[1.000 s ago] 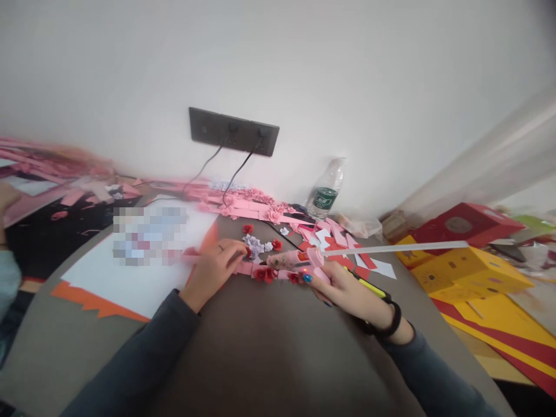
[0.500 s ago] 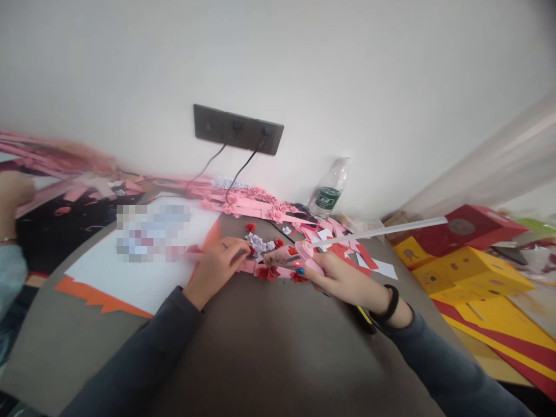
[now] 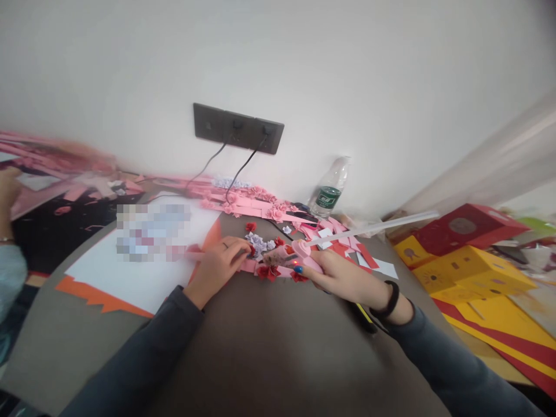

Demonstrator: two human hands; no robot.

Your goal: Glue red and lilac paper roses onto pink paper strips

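My right hand is wrapped round a pink hot glue gun with a small red light glowing on it. A long translucent glue stick sticks out of its back end. The nozzle points left, close to the fingertips of my left hand, which are pinched on a small red paper flower, partly hidden. Below them lies a pink paper strip bearing red paper flowers. Pale lilac paper flowers and another red flower lie just behind.
Pink flowered strips lie along the wall near a water bottle. Power cords hang from the socket panel. White paper lies left, yellow and red boxes right. Another person's hand is at far left.
The glue gun's back end and glue stick have shifted slightly left and up. My left hand stays nearly still. The other person's hand has moved left.
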